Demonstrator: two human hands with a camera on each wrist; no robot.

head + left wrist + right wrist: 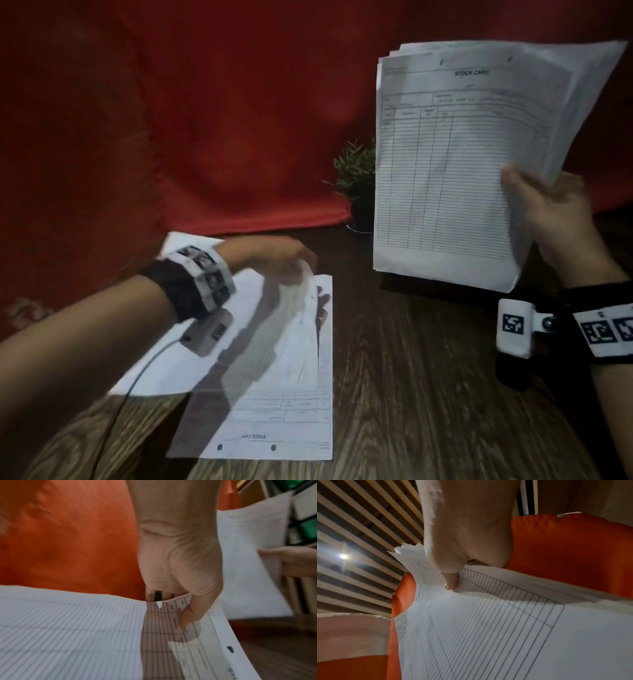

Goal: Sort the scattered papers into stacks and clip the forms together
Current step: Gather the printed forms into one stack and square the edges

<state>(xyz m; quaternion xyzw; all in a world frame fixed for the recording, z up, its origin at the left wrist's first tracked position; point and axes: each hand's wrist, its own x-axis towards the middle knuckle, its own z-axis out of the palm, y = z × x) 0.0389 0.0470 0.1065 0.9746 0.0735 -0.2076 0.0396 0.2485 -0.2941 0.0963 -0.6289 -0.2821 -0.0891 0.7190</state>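
Holding a thick bundle of white ruled stock-card forms [455, 164] upright above the far right part of the dark wooden tabletop [411, 394], the right hand [548, 205] keeps its grip pinched on their lower right corner, probably so the titles stay readable. The left hand [277, 260] pinches one loose white form sheet [287, 370] at its far edge, over the tabletop's middle, seemingly to sort it.

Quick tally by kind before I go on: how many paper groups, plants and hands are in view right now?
Paper groups: 3, namely the held stack, the lifted stock card sheet and a plain sheet beneath.
Potted plants: 1.
Hands: 2, left hand and right hand.
Total: 6
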